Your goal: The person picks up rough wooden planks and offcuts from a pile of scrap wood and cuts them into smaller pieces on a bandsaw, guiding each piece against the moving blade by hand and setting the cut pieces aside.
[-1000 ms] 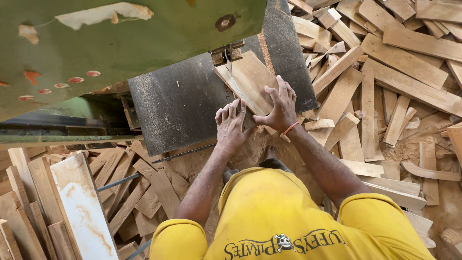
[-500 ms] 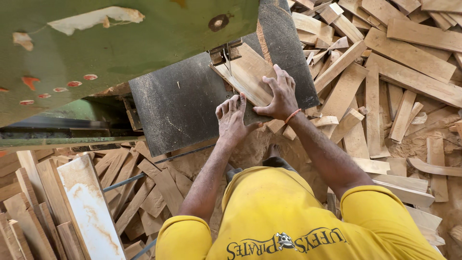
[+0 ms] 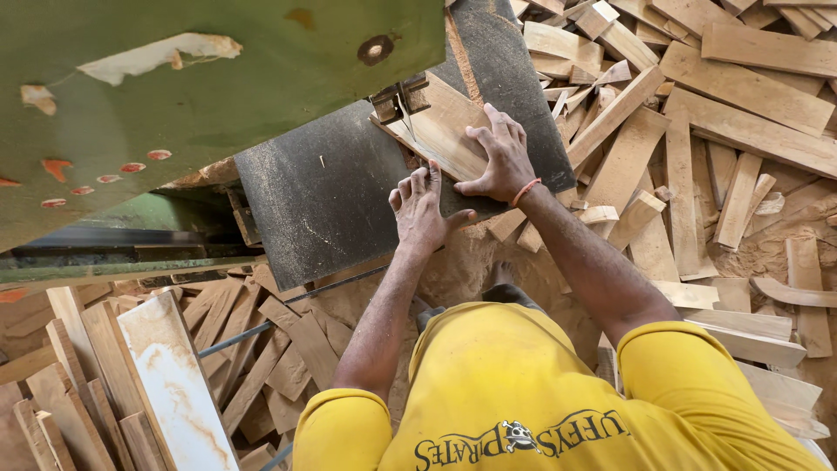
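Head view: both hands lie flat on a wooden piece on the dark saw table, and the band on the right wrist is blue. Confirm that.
Not quite. The head view shows the wrist band is orange, not blue. The rest holds: the left hand and right hand lie flat on the wooden piece on the dark saw table.

Both hands (image 3: 420, 209) (image 3: 499, 161) flat, fingers extended

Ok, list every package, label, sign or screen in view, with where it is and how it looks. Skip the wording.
No packages, signs or screens are in view.
Shirt print: across the person's yellow shirt, bottom centre; a curved band of dark lettering around a small skull emblem.
Torn patches: on the green machine cover, upper left; ragged pale scraps and small red-orange spots, too worn to tell whether they were labels.
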